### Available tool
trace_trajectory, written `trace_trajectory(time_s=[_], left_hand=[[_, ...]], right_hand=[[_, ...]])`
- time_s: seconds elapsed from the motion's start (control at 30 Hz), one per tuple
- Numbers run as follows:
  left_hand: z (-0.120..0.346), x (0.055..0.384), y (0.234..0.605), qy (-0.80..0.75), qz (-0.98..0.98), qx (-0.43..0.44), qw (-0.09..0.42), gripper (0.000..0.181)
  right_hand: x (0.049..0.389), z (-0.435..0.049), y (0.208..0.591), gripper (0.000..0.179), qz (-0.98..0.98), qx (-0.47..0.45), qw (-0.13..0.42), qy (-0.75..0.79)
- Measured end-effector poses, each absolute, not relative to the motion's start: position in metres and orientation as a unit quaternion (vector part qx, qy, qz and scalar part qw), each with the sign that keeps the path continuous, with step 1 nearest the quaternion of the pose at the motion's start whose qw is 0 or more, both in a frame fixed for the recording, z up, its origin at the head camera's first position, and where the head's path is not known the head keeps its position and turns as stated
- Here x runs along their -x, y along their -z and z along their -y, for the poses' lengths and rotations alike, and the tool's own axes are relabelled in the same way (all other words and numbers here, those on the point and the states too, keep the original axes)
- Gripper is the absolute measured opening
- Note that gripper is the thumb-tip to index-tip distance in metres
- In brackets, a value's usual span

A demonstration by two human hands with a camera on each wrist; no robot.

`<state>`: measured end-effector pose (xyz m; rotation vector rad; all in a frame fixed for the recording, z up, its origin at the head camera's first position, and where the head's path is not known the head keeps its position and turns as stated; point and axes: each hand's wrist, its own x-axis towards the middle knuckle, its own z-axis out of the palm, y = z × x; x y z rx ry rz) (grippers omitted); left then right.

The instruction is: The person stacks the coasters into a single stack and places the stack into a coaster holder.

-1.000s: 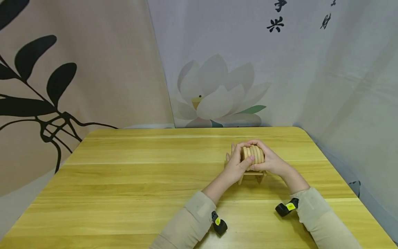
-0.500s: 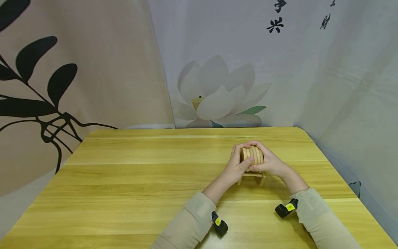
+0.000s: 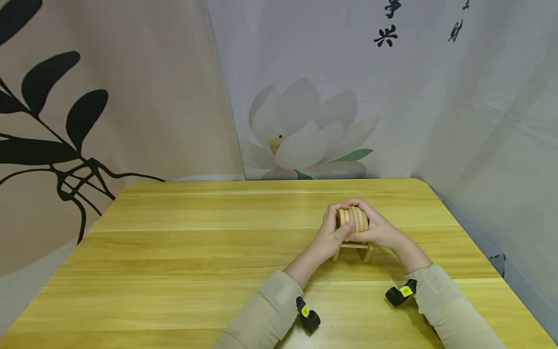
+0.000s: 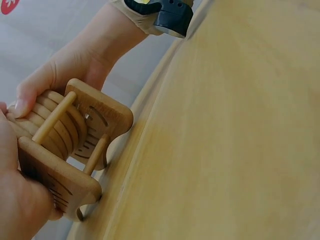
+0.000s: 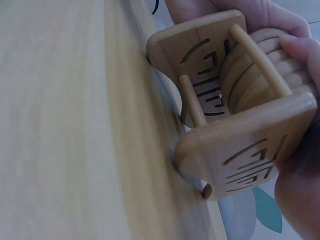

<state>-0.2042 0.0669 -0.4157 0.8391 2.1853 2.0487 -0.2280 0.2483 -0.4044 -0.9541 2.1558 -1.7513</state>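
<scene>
A row of round wooden coasters (image 3: pixel 353 219) stands on edge in a wooden coaster holder (image 3: pixel 354 245) at the right of the table. From the left, my left hand (image 3: pixel 328 234) grips the stack, its thumb on the near side and fingers over the top. My right hand (image 3: pixel 380 230) grips it from the other side, the two hands meeting around it. In the left wrist view the coasters (image 4: pixel 57 125) lie between two carved end panels joined by rods. The right wrist view shows the holder (image 5: pixel 245 150) with its feet at the tabletop; its far ends are partly covered by the hands.
The wood-grain table (image 3: pixel 183 261) stretches to the left and in front of the hands. Behind its back edge hangs a printed curtain (image 3: pixel 301 58) with a lotus and leaf pattern. A small black camera is strapped to each sleeve (image 3: pixel 449 300).
The left hand's outer fingers, spread a second ago, have drawn in against the holder. Both hands and the coasters have sunk very slightly; otherwise the grip looks the same.
</scene>
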Motion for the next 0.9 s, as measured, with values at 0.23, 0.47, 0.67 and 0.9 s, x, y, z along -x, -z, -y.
trace_trajectory(time_s=[0.23,0.47,0.67,0.9], left_hand=[[-0.069,0.210,0.429,-0.662,-0.703,-0.260,0.022,0.035],[-0.068,0.211,0.431,-0.657,-0.703,-0.273,0.014,0.035],[-0.068,0.211,0.432,-0.649,-0.711,-0.270,0.015,0.036],[-0.068,0.212,0.433,-0.647,-0.713,-0.269,0.000,0.036]], right_hand=[[0.228,-0.248,0.407,0.065,-0.737,0.325,0.099,0.584],[0.228,-0.248,0.408,0.067,-0.752,0.324,0.077,0.568],[0.228,-0.248,0.410,0.069,-0.765,0.324,0.065,0.553],[0.228,-0.249,0.410,0.071,-0.773,0.313,0.069,0.548]])
